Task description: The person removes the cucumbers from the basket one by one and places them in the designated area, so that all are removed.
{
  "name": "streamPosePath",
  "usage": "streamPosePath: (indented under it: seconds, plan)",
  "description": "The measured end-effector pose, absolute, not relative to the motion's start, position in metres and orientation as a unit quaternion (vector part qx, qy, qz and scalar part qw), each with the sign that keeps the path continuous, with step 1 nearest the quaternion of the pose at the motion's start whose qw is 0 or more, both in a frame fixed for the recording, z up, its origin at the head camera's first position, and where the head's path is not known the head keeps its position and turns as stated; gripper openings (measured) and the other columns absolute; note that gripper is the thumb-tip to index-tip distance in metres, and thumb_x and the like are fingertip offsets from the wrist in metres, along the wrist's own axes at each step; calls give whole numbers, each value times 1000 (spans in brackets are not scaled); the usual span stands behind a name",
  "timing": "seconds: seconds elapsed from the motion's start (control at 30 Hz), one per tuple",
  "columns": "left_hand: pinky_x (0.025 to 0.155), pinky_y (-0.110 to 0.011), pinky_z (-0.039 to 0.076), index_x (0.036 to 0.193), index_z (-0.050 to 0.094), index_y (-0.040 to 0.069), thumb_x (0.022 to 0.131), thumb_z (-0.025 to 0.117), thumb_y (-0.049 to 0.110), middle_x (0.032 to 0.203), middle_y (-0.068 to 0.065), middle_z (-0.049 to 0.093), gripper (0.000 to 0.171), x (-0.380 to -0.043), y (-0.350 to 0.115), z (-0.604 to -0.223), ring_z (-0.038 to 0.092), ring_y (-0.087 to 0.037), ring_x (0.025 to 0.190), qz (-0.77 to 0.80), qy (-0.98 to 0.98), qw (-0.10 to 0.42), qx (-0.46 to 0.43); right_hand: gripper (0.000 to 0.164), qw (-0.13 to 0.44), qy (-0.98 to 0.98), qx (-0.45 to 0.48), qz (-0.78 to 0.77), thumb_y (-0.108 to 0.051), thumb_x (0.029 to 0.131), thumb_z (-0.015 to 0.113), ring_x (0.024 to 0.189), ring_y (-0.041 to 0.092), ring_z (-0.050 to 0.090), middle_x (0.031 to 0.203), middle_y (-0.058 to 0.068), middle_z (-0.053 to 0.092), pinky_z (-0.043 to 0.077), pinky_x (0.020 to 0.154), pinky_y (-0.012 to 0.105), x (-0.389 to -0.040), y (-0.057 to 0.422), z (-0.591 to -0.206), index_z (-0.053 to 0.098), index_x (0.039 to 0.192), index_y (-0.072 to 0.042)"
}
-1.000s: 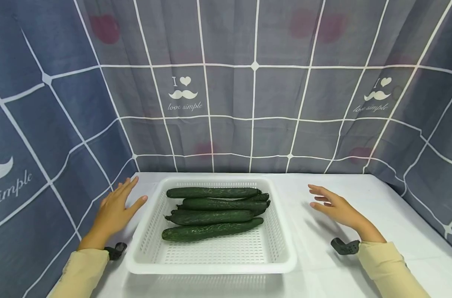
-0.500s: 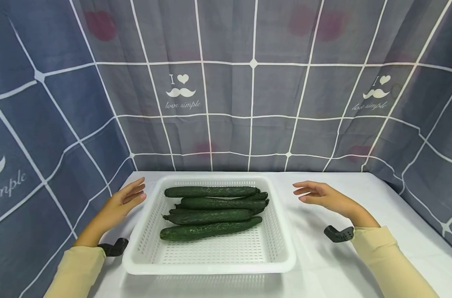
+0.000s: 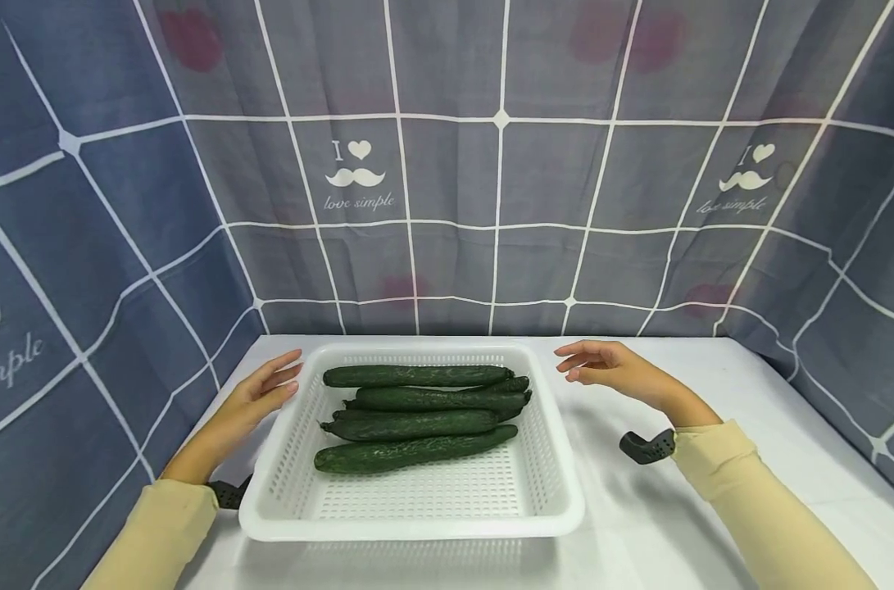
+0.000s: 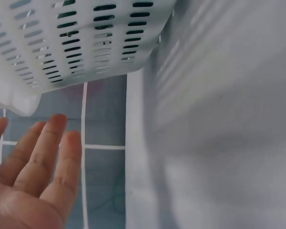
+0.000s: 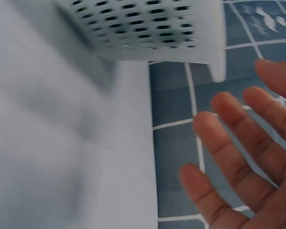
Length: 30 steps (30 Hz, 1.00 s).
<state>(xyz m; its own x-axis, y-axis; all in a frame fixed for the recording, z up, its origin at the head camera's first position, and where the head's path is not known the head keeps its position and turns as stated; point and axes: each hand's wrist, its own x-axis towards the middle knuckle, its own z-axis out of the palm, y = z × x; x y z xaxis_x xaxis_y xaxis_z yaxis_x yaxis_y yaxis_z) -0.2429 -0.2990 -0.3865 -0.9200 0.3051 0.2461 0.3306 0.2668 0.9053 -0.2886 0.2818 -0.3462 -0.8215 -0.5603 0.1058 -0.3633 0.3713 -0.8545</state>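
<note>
A white plastic basket point(image 3: 417, 531) with slotted walls sits on the table, and several dark green cucumbers point(image 3: 417, 422) lie side by side in its back half. To the left of the basket is my left hand point(image 3: 249, 401), fingers loosely extended, its tips close to the rim in the head view. On the other side my right hand point(image 3: 612, 369) hovers above the table, fingers relaxed and pointing toward the basket, apart from it. Both wrist views show the slotted basket wall point(image 4: 105, 38) beyond bare fingers. Neither hand holds anything.
A white cloth point(image 3: 638, 508) covers the table. Grey-blue checked curtains point(image 3: 454, 180) rise behind it and along both sides. A black wrist device point(image 3: 647, 447) is worn on the right arm, and a similar one point(image 3: 229, 493) on the left.
The right hand has moved left toward the basket and slightly up in the view. My left hand has turned and come closer to the basket's rim. The cucumbers keep their places.
</note>
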Motion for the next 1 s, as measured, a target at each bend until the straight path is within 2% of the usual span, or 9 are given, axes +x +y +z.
streamPosePath:
  seconds: [0.13,0.23,0.37,0.53,0.6,0.77,0.9,1.0]
  plan:
    - [97,-22,53,172,28,15,111,50,6,160,-9,47,65,-245,-298,-391,59,0,128,-604,-758,-24,-246,39,83,833,-285,-467,-5,104,67,109,12,73,127,23,73,56,97,26,-295,271,-344,63,140,10]
    - [97,-28,56,173,26,19,110,50,2,156,7,50,70,-248,-298,-396,60,-8,130,-620,-729,-47,-285,37,76,839,-285,-457,-5,103,68,108,19,75,124,23,74,56,95,25,-299,263,-340,66,138,9]
    - [97,-28,55,173,25,19,107,52,0,159,9,48,73,-249,-299,-402,57,-9,132,-630,-713,-56,-304,32,57,844,-303,-439,-4,101,70,104,24,75,120,20,76,57,89,27,-302,251,-336,70,132,7]
    - [96,-28,55,172,29,17,104,54,-3,164,10,39,75,-249,-297,-405,56,-8,131,-636,-708,-59,-303,26,36,852,-317,-416,-1,99,73,99,16,73,117,18,77,57,87,27,-304,240,-329,74,125,5]
    - [100,-25,51,171,31,17,103,55,-3,166,13,32,75,-249,-296,-406,50,-4,137,-632,-710,-59,-304,26,35,853,-320,-411,-1,99,74,99,16,74,116,19,77,57,87,27,-306,235,-326,74,124,6]
    - [101,-25,50,170,36,20,102,57,-3,168,11,29,74,-250,-295,-406,49,-4,138,-637,-705,-58,-306,29,53,850,-331,-405,-2,98,76,100,22,75,116,22,76,59,87,29,-312,221,-316,72,125,8]
    - [97,-30,55,169,37,22,102,56,-3,168,8,33,74,-251,-296,-407,56,-10,131,-647,-695,-63,-308,31,79,846,-340,-404,-2,98,75,103,27,76,119,22,75,59,87,30,-317,209,-311,71,127,9]
    - [98,-29,54,169,36,22,103,56,-2,167,12,32,74,-251,-296,-407,55,-9,132,-647,-694,-67,-310,31,98,838,-348,-408,0,99,74,107,31,75,123,24,74,59,88,30,-320,201,-310,70,128,10]
